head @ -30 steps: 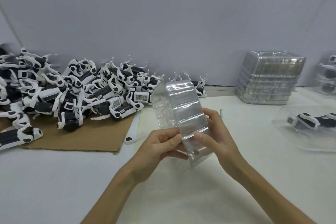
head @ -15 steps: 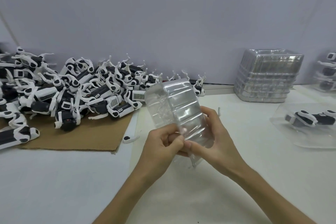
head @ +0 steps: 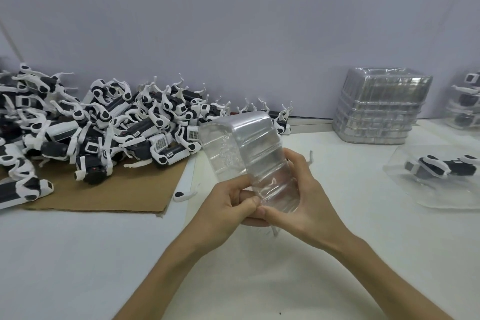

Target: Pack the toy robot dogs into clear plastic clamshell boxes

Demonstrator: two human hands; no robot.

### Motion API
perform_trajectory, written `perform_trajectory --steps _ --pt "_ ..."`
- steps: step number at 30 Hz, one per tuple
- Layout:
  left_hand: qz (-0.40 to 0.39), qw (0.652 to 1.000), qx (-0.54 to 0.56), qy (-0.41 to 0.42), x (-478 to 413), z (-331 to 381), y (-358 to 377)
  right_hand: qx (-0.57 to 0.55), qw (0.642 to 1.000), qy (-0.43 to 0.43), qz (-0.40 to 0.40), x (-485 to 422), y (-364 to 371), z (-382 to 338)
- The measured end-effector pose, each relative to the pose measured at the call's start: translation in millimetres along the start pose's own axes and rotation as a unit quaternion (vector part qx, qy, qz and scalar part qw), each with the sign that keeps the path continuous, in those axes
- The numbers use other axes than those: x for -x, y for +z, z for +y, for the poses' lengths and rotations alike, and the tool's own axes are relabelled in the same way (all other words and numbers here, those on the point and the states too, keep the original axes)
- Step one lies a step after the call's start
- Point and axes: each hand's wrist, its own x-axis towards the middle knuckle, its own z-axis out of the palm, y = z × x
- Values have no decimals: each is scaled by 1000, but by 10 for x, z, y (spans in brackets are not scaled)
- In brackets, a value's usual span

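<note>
Judging by its thin, glossy walls, the box [head: 249,153] was probably light, springy and slippery, and apt to dent or crease under a hard squeeze. The flat rim along its near edge looked the best place to pinch, since that is likely where the halves part. It was clear plastic with rounded corners and ribbed steps across its long face. It seemed shut, with no dog inside.

It was held tilted above the table [head: 78,254], near the middle of the scene, its top leaning away and to the left. The left hand [head: 228,213] pinched the near left edge between thumb and curled fingers. The right hand [head: 306,205] wrapped the near right side, fingers curled behind and thumb pressed at the rim, so the two thumbs nearly met. Prying the box open seemed to be the step in hand.

To the far left a tangled pile of black-and-white dogs [head: 104,132] lay on cardboard [head: 117,195], with a loose white part [head: 185,193] just beside its right edge. To the far right a stack [head: 379,109] of empty boxes stood against the wall. Nearer than the stack, at the right edge, a packed dog [head: 441,171] lay inside clear plastic.
</note>
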Motion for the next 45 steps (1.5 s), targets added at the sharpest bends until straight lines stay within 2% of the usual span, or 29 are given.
perform_trajectory --steps 9,14,18,22,41,45 --pt "119 991 -44 52 14 -119 166 34 999 -20 4 21 10 39" --pt "102 991 -56 70 0 -95 178 31 998 -42 46 11 -5 1" --pt "108 988 -60 92 6 -70 189 127 979 -93 128 -17 21 8" --pt "109 988 -58 91 -6 -85 208 204 954 -144 164 -35 13 38" --pt "115 988 -56 84 -17 -83 234 247 935 -170 188 -67 -61 42" --pt "94 993 -14 72 -8 -99 183 228 949 -164 144 -60 -44 26"
